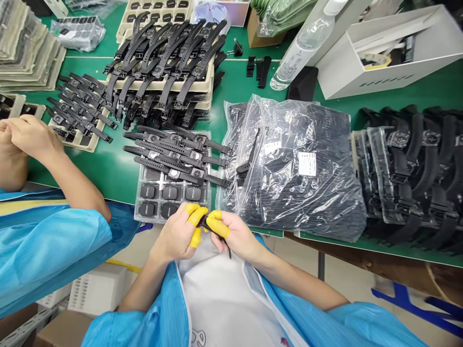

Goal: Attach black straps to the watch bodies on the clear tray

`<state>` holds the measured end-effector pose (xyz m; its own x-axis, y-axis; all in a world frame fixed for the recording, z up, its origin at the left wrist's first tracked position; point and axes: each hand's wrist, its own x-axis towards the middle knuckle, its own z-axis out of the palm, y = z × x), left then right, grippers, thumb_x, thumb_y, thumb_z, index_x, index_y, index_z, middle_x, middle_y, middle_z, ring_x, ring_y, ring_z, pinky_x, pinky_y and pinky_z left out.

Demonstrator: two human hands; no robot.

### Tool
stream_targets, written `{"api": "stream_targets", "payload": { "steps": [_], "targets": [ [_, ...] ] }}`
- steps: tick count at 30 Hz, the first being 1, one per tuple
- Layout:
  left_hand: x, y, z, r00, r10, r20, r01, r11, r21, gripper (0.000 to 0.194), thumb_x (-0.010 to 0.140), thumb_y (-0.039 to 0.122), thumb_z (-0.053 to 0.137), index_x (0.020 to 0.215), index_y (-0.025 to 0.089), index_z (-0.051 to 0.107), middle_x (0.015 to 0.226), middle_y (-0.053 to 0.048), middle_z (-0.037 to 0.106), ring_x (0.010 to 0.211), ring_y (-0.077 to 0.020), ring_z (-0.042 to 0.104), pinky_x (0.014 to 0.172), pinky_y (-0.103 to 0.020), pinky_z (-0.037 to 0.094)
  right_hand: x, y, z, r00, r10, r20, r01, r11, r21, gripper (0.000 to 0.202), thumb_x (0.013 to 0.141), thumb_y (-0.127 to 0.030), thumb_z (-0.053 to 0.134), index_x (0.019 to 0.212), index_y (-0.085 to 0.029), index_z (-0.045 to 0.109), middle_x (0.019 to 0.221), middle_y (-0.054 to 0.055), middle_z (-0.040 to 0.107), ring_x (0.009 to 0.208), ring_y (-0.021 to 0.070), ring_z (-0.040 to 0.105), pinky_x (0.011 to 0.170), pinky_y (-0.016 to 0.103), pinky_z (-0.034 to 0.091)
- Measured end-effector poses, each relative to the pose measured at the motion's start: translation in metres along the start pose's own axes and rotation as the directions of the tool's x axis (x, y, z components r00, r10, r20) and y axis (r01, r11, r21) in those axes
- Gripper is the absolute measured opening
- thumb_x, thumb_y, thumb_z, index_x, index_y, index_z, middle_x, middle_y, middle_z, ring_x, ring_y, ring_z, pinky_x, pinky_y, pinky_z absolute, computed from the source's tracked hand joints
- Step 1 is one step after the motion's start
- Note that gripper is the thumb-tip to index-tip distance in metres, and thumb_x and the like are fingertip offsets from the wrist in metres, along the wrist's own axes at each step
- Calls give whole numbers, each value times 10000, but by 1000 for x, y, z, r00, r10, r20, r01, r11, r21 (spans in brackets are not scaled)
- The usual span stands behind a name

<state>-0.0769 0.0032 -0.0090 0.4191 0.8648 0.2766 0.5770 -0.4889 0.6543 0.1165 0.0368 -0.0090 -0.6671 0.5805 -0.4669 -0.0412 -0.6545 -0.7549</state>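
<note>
Yellow finger covers are on the fingertips of both my hands. My left hand (pixel 183 232) and my right hand (pixel 233 232) meet in front of my chest, pinching a small black watch part with a strap (pixel 216 234) between them. The strap's end hangs below my right fingers. Just beyond my hands lies a clear tray (pixel 138 202) with square black watch bodies (pixel 170 192) in its near cells. Watches with straps attached (pixel 175 155) lie across its far part. To the right, a plastic bag of black straps (pixel 307 193) has a loose strap (pixel 249 159) on its left side.
Stacked trays of watches (pixel 159 72) stand beyond. Another person's hands (pixel 34 137) are at the left. A clear bottle (pixel 304 48), a white box (pixel 390 77) and more trayed watches (pixel 415 168) occupy the right side of the green table (pixel 119 176).
</note>
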Motion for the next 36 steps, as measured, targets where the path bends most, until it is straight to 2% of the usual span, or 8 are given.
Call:
{"api": "stream_targets", "payload": {
  "steps": [5,10,14,23,28,36],
  "targets": [
    [-2,-2,2,999,-39,-1,38,984,-175,432,999,206,374,1409,159,505,1160,-155,611,1050,-273,598,882,-434,550,1,0,1,999,-33,1,33,999,-29,492,888,-682,655,835,-205,546,445,-69,565,344,78,386,377,201,290],
    [-1,-1,7,999,-30,-32,28,996,-83,440,992,192,400,1419,147,495,1153,-169,615,1030,-278,587,878,-449,546,1,-2,-1,1000,-18,-5,18,1000,-5,496,898,-689,633,813,-208,548,428,-73,547,325,76,356,365,203,274],
    [1,0,6,999,-35,-38,28,982,-185,421,1011,215,384,1408,165,516,1145,-156,627,1030,-268,606,874,-432,555,0,-1,-2,999,-53,11,53,999,-8,479,901,-672,647,834,-208,552,437,-70,562,328,79,371,363,201,279],
    [-1,-1,10,995,-85,-54,66,956,-285,392,1034,225,393,1398,162,525,1179,-159,622,1079,-264,606,904,-436,550,1,2,-1,998,-57,-3,57,998,34,494,906,-684,628,816,-206,540,435,-70,548,322,72,360,356,197,267],
    [-1,-3,12,993,-74,-95,33,926,-376,383,1056,252,386,1401,183,535,1196,-144,641,1067,-250,608,915,-427,539,1,1,-1,998,-57,13,56,997,58,495,900,-686,638,822,-206,546,431,-72,543,322,71,350,355,196,270],
    [3,5,9,990,-55,-132,9,945,-327,389,1054,262,388,1406,181,532,1159,-137,644,1035,-254,612,869,-420,540,-4,-3,2,999,-39,29,36,995,89,512,899,-708,630,827,-207,547,425,-73,549,311,73,348,349,198,265]
  ]
}}
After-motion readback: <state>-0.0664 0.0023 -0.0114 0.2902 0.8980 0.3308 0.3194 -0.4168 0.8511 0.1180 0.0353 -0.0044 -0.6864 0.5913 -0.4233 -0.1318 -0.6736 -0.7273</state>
